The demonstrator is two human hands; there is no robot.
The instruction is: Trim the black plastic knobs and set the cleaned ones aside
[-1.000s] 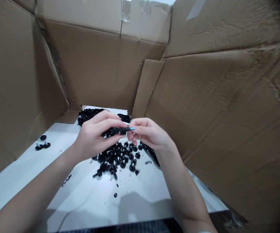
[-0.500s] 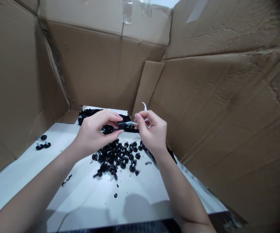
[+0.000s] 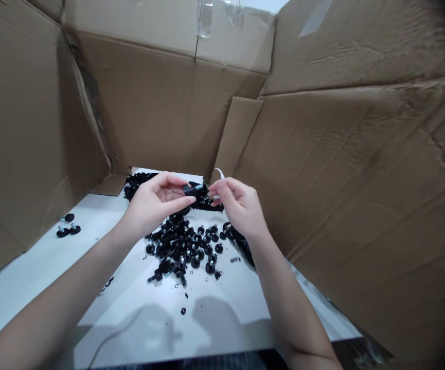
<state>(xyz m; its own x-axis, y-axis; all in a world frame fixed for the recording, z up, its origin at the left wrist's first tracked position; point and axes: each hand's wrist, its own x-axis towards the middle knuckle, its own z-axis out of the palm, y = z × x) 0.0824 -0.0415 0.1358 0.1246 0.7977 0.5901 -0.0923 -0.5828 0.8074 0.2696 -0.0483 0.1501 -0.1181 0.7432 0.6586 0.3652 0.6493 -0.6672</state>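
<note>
- In the head view, the pile (image 3: 183, 244) of black parts with metal stems sits on the worktop (image 3: 137, 313).
- Above the pile, the left hand (image 3: 155, 200) has its fingers pinched lightly round one black part (image 3: 192, 190), stem pointing right.
- Just right of that, the right hand (image 3: 241, 205) has its fingers closed on a white tool (image 3: 219, 173); its tip looks clear of the stem, but is too small to be sure.
- Left of the pile, well apart, lie three parts (image 3: 74, 229), perhaps finished.
- Black scraps (image 3: 235, 260) beside the pile suggest some trimming done; much of it seems left, though finished and unfinished parts cannot be told apart.
</note>
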